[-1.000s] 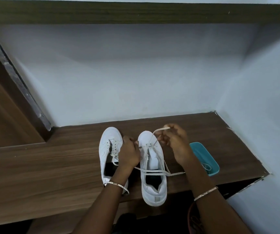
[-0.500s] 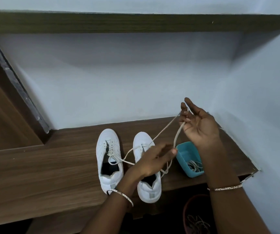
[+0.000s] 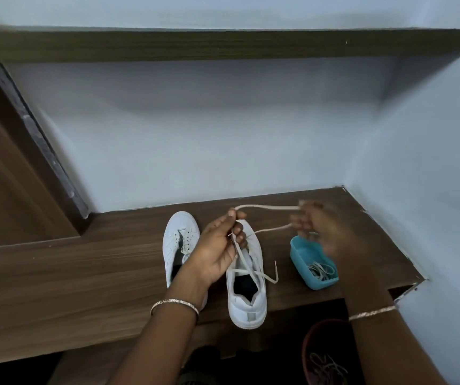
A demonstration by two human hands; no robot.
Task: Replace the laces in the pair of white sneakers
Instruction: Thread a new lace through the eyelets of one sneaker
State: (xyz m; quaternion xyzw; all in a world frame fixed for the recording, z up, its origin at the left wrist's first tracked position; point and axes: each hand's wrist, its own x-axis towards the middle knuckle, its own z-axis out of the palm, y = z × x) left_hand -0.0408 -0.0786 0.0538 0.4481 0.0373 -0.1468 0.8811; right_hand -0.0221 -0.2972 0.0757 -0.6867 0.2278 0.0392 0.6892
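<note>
Two white sneakers stand side by side on a wooden shelf (image 3: 70, 273), toes toward the wall. My left hand (image 3: 219, 250) hovers over the toe of the right sneaker (image 3: 247, 295) and pinches a white lace (image 3: 267, 207) between thumb and fingers. The lace runs rightward in two strands to my right hand (image 3: 323, 232), which is blurred and grips the strands above the blue tub. Loose lace ends trail over the right sneaker's opening. The left sneaker (image 3: 177, 243) has a few short lace bits at its eyelets.
A small blue tub (image 3: 299, 255) holding coiled laces sits right of the sneakers near the shelf's front edge. Below the shelf, a dark red bowl (image 3: 309, 345) holds more laces. Walls close in at the back and right; a shelf board hangs overhead.
My right hand has come down from its raised position to just above the tub. My left hand has risen from the right sneaker's opening to its toe and now pinches the lace.
</note>
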